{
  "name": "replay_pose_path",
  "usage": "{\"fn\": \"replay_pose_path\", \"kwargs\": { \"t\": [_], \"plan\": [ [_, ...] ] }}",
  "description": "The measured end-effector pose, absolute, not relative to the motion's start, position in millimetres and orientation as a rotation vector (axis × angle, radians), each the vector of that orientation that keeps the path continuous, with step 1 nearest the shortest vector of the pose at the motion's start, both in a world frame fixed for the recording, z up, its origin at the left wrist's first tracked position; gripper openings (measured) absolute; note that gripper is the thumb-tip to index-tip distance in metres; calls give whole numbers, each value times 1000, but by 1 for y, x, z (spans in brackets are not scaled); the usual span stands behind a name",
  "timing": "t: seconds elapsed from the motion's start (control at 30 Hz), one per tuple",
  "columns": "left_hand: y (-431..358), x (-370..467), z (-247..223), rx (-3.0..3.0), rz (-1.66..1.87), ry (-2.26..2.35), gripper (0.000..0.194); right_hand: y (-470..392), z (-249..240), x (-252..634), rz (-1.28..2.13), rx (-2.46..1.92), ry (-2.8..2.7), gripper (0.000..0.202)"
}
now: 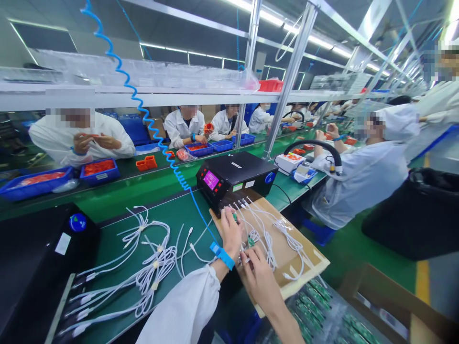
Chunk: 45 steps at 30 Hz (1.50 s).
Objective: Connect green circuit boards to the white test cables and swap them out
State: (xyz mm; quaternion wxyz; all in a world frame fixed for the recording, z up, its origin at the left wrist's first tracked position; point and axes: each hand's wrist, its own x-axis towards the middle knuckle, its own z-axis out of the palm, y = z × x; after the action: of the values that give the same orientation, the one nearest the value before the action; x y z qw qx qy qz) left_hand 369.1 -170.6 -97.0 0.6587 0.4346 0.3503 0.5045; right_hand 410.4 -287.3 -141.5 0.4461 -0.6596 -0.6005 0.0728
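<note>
My left hand (230, 231), with a blue wrist strap (222, 255), is closed at the near side of a black tester box (236, 177). Between its fingers shows a small green circuit board (235, 217). Lower and to the right, my right hand (256, 267) pinches a white cable connector (246, 258) over the cardboard sheet (308, 267). Another small green board (250, 241) lies between the hands, beside coiled white cables (268, 243). The tester's screen is lit pink.
More white cables (154, 263) lie left, by a second black box (46, 263). Green boards (311, 306) in plastic sit below the sheet. A coiled blue cord (143, 112) hangs in front. People in white coats work across the bench and at the right.
</note>
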Motion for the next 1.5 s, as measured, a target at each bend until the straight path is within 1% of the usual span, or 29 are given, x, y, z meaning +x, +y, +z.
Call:
{"fn": "replay_pose_path", "kwargs": {
  "t": [0.1,0.23,0.3,0.37,0.4,0.43,0.5,0.53,0.57,0.6,0.7,0.73,0.77,0.8,0.87,0.93,1.07,1.17,1.27,1.43,1.5],
  "plan": [
    [-161,363,-97,713,1258,757,50,-289,-137,408,115,-1680,-1572,33],
    [-139,343,-85,558,1413,796,47,-300,-142,405,112,-1734,-1701,35],
    [-135,332,-81,584,1396,792,46,-307,-148,403,154,-1778,-1708,33],
    [-139,325,-79,633,1306,777,47,-313,-148,401,239,-1810,-1714,22],
    [-143,323,-79,648,1245,770,47,-317,-144,399,300,-1808,-1723,24],
    [-148,323,-79,651,1184,766,47,-321,-139,399,375,-1793,-1736,44],
    [-158,324,-80,638,1071,766,48,-329,-122,401,542,-1734,-1758,88],
    [-161,324,-79,640,1025,768,49,-333,-113,403,609,-1701,-1755,100],
    [-163,325,-79,655,992,773,50,-334,-105,408,647,-1673,-1736,102],
    [-164,325,-80,688,967,775,51,-334,-100,414,647,-1658,-1696,96],
    [-165,327,-85,850,919,762,48,-315,-100,436,430,-1699,-1494,56],
    [-165,327,-88,911,904,768,46,-305,-105,444,327,-1730,-1430,48],
    [-165,328,-91,965,888,779,45,-295,-112,451,232,-1763,-1386,45],
    [-166,330,-95,1012,873,794,43,-284,-119,457,172,-1801,-1362,46],
    [-167,332,-101,1081,848,817,41,-270,-129,466,166,-1868,-1350,50],
    [-168,334,-104,1121,832,802,39,-266,-133,471,254,-1867,-1337,53],
    [-173,338,-100,1275,821,786,37,-281,-122,475,470,-1633,-1137,48],
    [-181,345,-94,1429,727,773,43,-290,-112,473,674,-1407,-984,48],
    [-193,355,-91,1496,635,686,50,-291,-112,469,800,-1318,-911,47],
    [-203,371,-99,1459,581,554,54,-287,-125,468,834,-1316,-877,48],
    [-200,375,-105,1422,643,593,55,-287,-128,467,816,-1296,-908,46]
  ]
}}
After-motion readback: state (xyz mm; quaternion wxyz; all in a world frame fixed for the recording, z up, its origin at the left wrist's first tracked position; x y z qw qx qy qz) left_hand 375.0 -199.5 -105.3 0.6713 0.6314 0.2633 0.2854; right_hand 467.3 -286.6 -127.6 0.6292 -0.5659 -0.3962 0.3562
